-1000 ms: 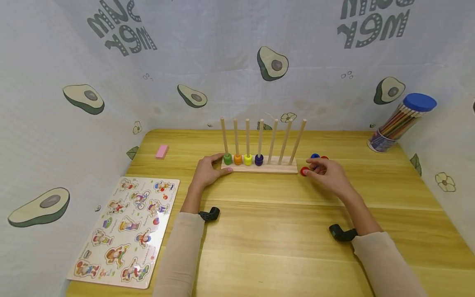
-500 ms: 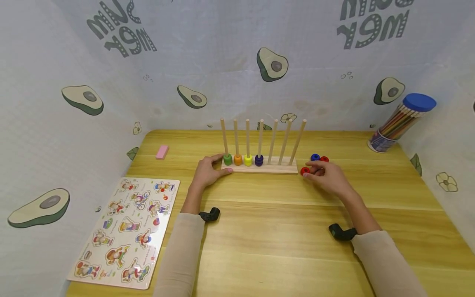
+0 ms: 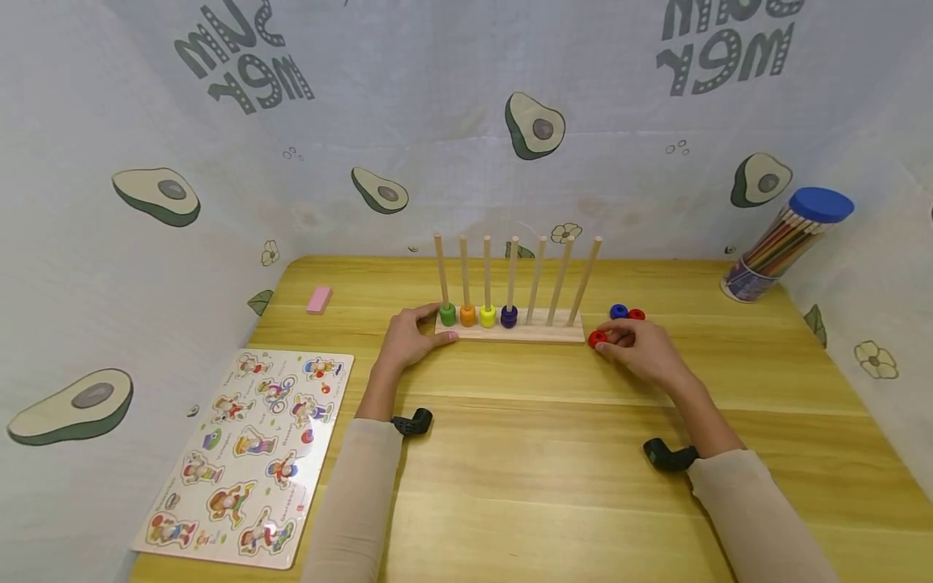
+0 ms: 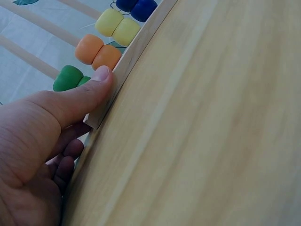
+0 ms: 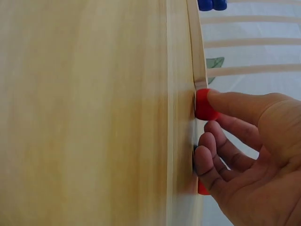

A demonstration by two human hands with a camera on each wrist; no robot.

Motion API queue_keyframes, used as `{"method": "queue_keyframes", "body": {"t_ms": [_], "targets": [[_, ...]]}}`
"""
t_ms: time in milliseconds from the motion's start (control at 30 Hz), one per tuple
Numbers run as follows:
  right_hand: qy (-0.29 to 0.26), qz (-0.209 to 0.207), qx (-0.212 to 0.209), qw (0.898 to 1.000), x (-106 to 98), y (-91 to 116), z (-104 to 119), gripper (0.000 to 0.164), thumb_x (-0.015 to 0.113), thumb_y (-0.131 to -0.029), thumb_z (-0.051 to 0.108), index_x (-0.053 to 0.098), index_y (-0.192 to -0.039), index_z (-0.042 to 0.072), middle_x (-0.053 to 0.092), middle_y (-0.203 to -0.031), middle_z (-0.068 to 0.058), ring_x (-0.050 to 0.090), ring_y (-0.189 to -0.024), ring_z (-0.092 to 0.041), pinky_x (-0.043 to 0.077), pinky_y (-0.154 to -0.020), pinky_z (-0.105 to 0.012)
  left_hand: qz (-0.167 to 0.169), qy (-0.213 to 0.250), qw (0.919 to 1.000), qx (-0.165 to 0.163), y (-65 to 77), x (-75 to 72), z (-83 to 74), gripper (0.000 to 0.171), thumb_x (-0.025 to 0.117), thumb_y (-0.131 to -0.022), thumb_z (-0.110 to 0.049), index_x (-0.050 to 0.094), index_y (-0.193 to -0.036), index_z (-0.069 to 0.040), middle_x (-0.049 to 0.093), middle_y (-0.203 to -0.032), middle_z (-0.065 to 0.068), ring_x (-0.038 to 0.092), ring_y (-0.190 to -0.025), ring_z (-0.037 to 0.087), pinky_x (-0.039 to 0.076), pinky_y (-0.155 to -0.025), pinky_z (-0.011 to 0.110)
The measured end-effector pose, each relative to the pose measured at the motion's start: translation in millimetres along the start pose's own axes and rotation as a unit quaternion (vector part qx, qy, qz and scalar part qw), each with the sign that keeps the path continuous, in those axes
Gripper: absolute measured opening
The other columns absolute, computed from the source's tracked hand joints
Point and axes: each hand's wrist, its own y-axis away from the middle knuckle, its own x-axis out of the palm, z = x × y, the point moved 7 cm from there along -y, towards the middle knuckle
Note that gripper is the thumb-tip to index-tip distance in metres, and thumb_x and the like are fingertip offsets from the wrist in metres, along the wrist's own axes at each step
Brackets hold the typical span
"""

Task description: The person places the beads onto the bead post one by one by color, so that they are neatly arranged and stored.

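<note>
A wooden peg stand (image 3: 543,333) with several upright rods stands near the back of the table. Its four left rods carry green (image 3: 448,314), orange (image 3: 467,316), yellow (image 3: 487,316) and dark blue beads (image 3: 509,317), stacked in pairs as the left wrist view shows. My left hand (image 3: 406,336) grips the stand's left end, thumb along the front edge. By the right end, my right hand (image 3: 647,350) pinches a red bead (image 5: 205,104) between thumb and forefinger, low at the tabletop. Behind it lie a blue bead (image 3: 619,311) and another red bead (image 3: 636,314).
A picture puzzle board (image 3: 248,453) lies at the table's left edge. A pink eraser-like block (image 3: 318,300) rests farther back. A tub of colored pencils (image 3: 783,247) with a blue lid stands at the back right. Patterned cloth (image 3: 452,121) hangs behind the table.
The red bead at my right fingertips has shifted slightly left, tilting, with my right hand following. The left hand keeps its place on the stand.
</note>
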Motion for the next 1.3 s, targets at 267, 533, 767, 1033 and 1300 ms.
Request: {"method": "queue_keyframes", "body": {"t_ms": [267, 533, 767, 1033, 1300], "targets": [[-0.015, -0.034, -0.016, 0.999, -17.3, 1.6, 2.7, 0.04, 0.07, -0.1, 0.03, 0.066, -0.125, 0.0, 0.07, -0.109, -0.02, 0.065, -0.098, -0.033, 0.051, -0.077, -0.028, 0.001, 0.001, 1.0, -0.001, -0.5, 0.7, 1.1, 0.072, 0.085, -0.083, -0.05, 0.061, -0.146, -0.024, 0.066, -0.139, 0.012, 0.058, -0.133, 0.034, 0.048, -0.11, 0.052], [-0.026, -0.084, -0.021, 0.996, -45.4, 0.0, 17.8, 0.045, 0.067, -0.101, 0.033, 0.062, -0.134, 0.002, 0.068, -0.119, -0.024, 0.064, -0.106, -0.038, 0.048, -0.07, -0.015, 0.001, 0.003, 1.0, -0.002, 0.4, -1.2, 0.5, 0.073, 0.085, -0.083, -0.049, 0.06, -0.147, -0.024, 0.065, -0.142, 0.012, 0.057, -0.135, 0.034, 0.048, -0.111, 0.052], [-0.065, -0.141, -0.024, 0.988, -70.8, -0.7, 31.4, 0.048, 0.066, -0.101, 0.038, 0.062, -0.137, 0.006, 0.064, -0.12, -0.013, 0.058, -0.106, -0.018, 0.042, -0.078, -0.003, 0.001, 0.0, 1.0, 0.002, 0.7, -0.8, -0.5, 0.073, 0.085, -0.083, -0.049, 0.061, -0.146, -0.022, 0.066, -0.14, 0.013, 0.058, -0.133, 0.035, 0.048, -0.11, 0.052], [-0.148, -0.19, -0.066, 0.968, -91.9, 0.2, 58.9, 0.043, 0.07, -0.1, 0.033, 0.065, -0.133, 0.007, 0.062, -0.108, 0.016, 0.059, -0.098, -0.002, 0.046, -0.083, -0.005, 0.002, 0.0, 1.0, 0.0, 0.4, 0.0, -0.1, 0.073, 0.085, -0.083, -0.049, 0.06, -0.147, -0.022, 0.065, -0.14, 0.013, 0.058, -0.133, 0.034, 0.048, -0.111, 0.052], [-0.183, -0.199, -0.131, 0.954, -97.9, -6.6, 105.1, 0.036, 0.068, -0.101, 0.024, 0.067, -0.133, 0.007, 0.063, -0.114, 0.014, 0.058, -0.103, -0.012, 0.047, -0.085, -0.014, 0.002, 0.005, 1.0, 0.004, 0.2, 0.1, 0.3, 0.073, 0.085, -0.083, -0.049, 0.061, -0.146, -0.022, 0.067, -0.138, 0.012, 0.06, -0.131, 0.034, 0.049, -0.109, 0.051]]}}
